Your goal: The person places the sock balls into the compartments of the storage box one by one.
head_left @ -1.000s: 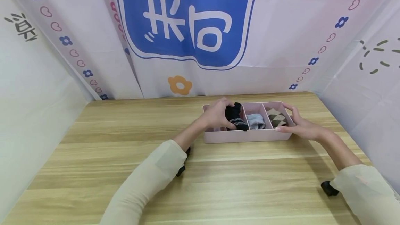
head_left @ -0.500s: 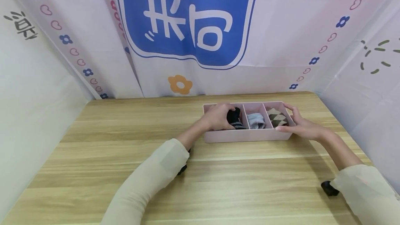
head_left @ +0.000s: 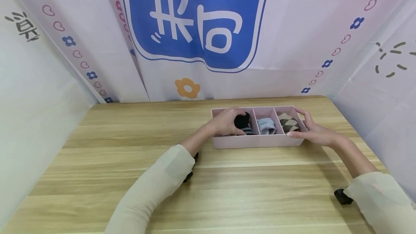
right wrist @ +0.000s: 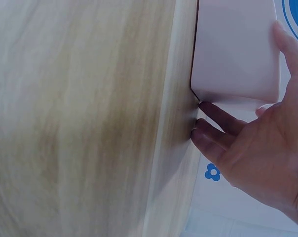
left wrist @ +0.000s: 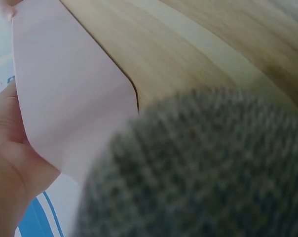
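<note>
Near the back of the table, a pink divided storage box [head_left: 256, 141] appears in the head view. My left hand [head_left: 225, 121] reaches into its left part, thumb and fingers round a black sock [head_left: 242, 121] with a striped band. The hand covers the leftmost compartment. Two more compartments hold a rolled light grey-blue sock [head_left: 266, 126] and a brown-and-beige diamond-patterned sock [head_left: 288, 122]. My right hand [head_left: 316, 133] grips the box's right end, its thumb on the front rim. In the right wrist view, its lower fingers [right wrist: 220, 117] meet the box's end near the tabletop.
The wood-grain table [head_left: 227, 190] runs up to a printed white cloth backdrop [head_left: 279, 82], with cloth on both sides too. Blurred dark woven fabric [left wrist: 203, 168] blocks much of the left wrist view. A black device [head_left: 343, 196] sits at the right cuff.
The black sock has gone down into its compartment with my left hand, which has since shifted slightly left. The right hand and the box stay about where they were.
</note>
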{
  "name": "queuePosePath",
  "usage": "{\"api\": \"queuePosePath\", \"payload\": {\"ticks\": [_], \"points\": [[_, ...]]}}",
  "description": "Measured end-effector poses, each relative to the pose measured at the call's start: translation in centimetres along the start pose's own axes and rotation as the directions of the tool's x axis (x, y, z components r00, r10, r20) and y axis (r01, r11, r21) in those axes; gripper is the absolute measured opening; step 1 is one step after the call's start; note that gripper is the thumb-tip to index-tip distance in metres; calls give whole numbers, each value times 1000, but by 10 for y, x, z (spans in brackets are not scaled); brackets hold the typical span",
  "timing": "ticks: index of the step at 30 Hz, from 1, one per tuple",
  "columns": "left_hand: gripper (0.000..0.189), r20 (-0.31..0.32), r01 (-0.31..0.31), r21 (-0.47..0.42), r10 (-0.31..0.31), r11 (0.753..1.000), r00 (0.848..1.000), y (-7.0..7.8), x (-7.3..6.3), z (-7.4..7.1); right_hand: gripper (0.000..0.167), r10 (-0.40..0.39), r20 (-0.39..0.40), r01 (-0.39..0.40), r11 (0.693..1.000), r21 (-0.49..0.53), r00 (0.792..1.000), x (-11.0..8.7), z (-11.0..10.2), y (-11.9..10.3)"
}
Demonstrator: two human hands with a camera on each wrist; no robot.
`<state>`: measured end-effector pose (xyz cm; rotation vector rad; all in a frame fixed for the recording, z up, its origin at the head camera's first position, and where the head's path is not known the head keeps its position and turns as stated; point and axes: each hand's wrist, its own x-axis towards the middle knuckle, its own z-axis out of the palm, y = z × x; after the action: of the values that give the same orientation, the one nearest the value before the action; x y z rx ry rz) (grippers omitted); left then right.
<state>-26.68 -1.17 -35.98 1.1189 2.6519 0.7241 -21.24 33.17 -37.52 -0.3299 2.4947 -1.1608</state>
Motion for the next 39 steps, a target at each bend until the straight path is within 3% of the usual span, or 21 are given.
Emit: {"api": "queuePosePath", "payload": {"ticks": [8, 13, 18, 24, 31, 39], "points": [[63, 38, -8, -89, 12, 996, 999, 1, -11, -8, 110, 0, 2, 0, 1000, 0, 1000, 0, 0, 0], [54, 35, -57, -86, 60, 995, 998, 2, -23, -12, 110, 4, 2, -4, 1000, 3, 1000, 0, 0, 0], [48, -5, -116, -110, 116, 987, 993, 1, -37, -16, 109, 11, -2, -11, 1000, 10, 1000, 2, -1, 4], [41, -82, -130, -193, 116, 973, 990, -3, -55, -21, 109, -13, 10, 13, 1000, 1, 1000, 0, -2, 0], [34, -202, -232, -254, 183, 939, 962, -16, -80, -31, 105, -35, -6, 35, 999, 13, 999, 3, -3, 8], [31, -257, -159, -275, 87, 948, 962, -28, -113, -39, 105, -39, -2, 39, 999, 11, 999, 3, -3, 10]]}}
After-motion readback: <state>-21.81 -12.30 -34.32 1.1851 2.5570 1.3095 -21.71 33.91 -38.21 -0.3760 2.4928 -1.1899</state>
